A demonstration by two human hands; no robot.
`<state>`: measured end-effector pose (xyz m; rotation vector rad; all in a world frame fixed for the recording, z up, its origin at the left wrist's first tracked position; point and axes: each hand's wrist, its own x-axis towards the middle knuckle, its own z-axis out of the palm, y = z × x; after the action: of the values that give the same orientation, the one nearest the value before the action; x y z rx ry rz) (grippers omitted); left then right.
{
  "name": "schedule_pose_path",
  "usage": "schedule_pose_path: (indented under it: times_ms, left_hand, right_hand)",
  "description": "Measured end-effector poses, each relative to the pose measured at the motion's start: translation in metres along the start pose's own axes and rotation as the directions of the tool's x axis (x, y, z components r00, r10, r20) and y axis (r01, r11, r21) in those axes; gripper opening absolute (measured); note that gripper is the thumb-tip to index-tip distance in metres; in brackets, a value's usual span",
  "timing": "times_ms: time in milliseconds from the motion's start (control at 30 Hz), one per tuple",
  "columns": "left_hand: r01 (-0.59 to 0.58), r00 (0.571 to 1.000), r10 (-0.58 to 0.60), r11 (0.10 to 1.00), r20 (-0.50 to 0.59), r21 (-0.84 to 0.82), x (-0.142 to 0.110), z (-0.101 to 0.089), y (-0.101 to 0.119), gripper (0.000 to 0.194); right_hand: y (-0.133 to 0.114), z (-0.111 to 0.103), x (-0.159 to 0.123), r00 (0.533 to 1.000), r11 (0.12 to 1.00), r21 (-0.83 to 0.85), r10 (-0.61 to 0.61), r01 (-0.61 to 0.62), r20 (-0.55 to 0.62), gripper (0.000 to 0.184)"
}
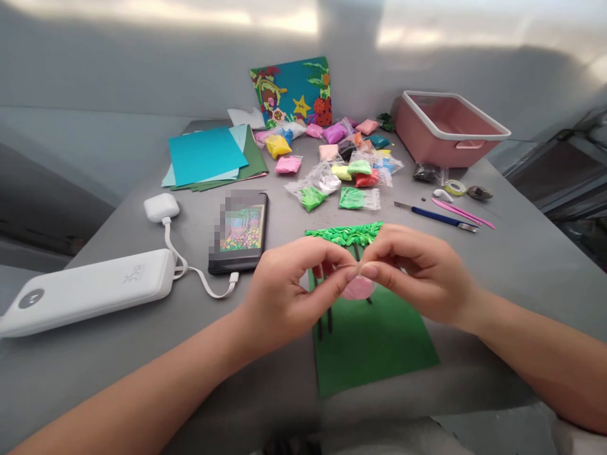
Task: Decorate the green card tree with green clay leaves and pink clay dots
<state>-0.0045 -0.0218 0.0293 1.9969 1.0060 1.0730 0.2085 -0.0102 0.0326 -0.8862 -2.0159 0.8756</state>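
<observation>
Between my two hands hangs a small clear bag of pink modelling clay (pixel 358 289), pinched at its top edge. My left hand (pixel 303 284) grips the bag with thumb and forefinger, and my right hand (pixel 417 272) does the same from the other side, the thumbs almost touching. Below them lies a green sheet (pixel 374 354) on the table, with thin dark strips (pixel 330 319) standing like trunks and a band of bright green clay leaves (pixel 346 234) along its far edge. My hands cover part of the sheet.
Several bagged clays (pixel 353 198) lie beyond the sheet, before a decorated picture (pixel 294 88). A pink basket (pixel 446 136), a blue-handled knife (pixel 436 216) and pink tools (pixel 462 212) are right. Coloured sheets (pixel 206 158), a phone (pixel 241 234) and a white power bank (pixel 90 291) are left.
</observation>
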Motion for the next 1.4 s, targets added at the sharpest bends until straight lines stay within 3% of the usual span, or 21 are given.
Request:
schedule_pose_path:
  times_ms: [67,133,267,367,467,633,767,867,933,1000,1133,1267,1400]
  left_hand:
    - [0.062,0.997,-0.065,0.997,-0.05,-0.042,0.003,-0.003,-0.001,0.01]
    - [0.108,0.977,-0.126,0.988,-0.172,-0.11,0.008,-0.01,-0.003,0.008]
    - [0.191,0.848,-0.262,0.962,-0.46,-0.197,0.024,-0.034,-0.013,0.015]
    - [0.252,0.811,-0.304,0.953,-0.501,-0.17,0.035,-0.051,-0.031,0.016]
    - [0.324,0.79,-0.332,0.94,-0.515,-0.108,0.045,-0.058,-0.051,0.017]
    - [0.431,0.784,-0.388,0.902,-0.485,-0.025,0.058,-0.055,-0.073,0.011]
    - [0.351,0.826,-0.335,0.935,-0.454,-0.05,0.058,-0.053,-0.07,0.007]
    - [0.268,0.856,-0.318,0.947,-0.409,-0.176,0.051,-0.046,-0.056,0.008]
    - [0.254,0.876,-0.349,0.92,-0.332,-0.299,0.045,-0.039,-0.043,0.014]
    - [0.256,0.916,-0.333,0.916,-0.226,-0.31,0.036,-0.03,-0.031,0.019]
    - [0.271,0.957,-0.291,0.908,-0.013,-0.32,0.019,-0.013,-0.018,0.017]
    - [0.261,0.965,-0.243,0.869,0.097,-0.421,0.008,-0.004,-0.01,0.018]
    - [0.191,0.982,-0.167,0.887,0.093,-0.42,0.005,-0.003,-0.005,0.01]
  right_hand:
    - [0.007,-0.002,0.003,0.994,0.989,0.093,0.112,-0.112,0.007,0.018]
    - [0.016,-0.004,0.006,0.982,0.965,0.19,0.189,-0.182,-0.019,0.016]
    - [0.026,-0.007,0.01,0.96,0.899,0.359,0.278,-0.253,-0.019,0.028]
    - [0.024,-0.009,0.012,0.933,0.834,0.427,0.354,-0.348,0.068,0.031]
    - [0.02,-0.011,0.014,0.933,0.855,0.38,0.351,-0.352,0.077,0.033]
    - [0.023,-0.009,0.016,0.953,0.894,0.345,0.301,-0.286,0.01,0.03]
    - [0.024,-0.008,0.015,0.941,0.846,0.426,0.336,-0.322,0.044,0.033]
    - [0.024,-0.006,0.014,0.935,0.837,0.434,0.351,-0.334,0.045,0.028]
    - [0.022,-0.004,0.014,0.928,0.813,0.476,0.372,-0.335,0.019,0.026]
    - [0.02,-0.002,0.014,0.913,0.751,0.562,0.408,-0.347,0.019,0.022]
    - [0.014,0.0,0.01,0.873,0.643,0.621,0.466,-0.448,0.147,0.015]
    - [0.011,-0.001,0.003,0.856,0.755,0.403,0.461,-0.517,0.234,0.032]
    - [0.009,-0.001,0.0,0.903,0.849,0.321,0.356,-0.421,0.242,0.034]
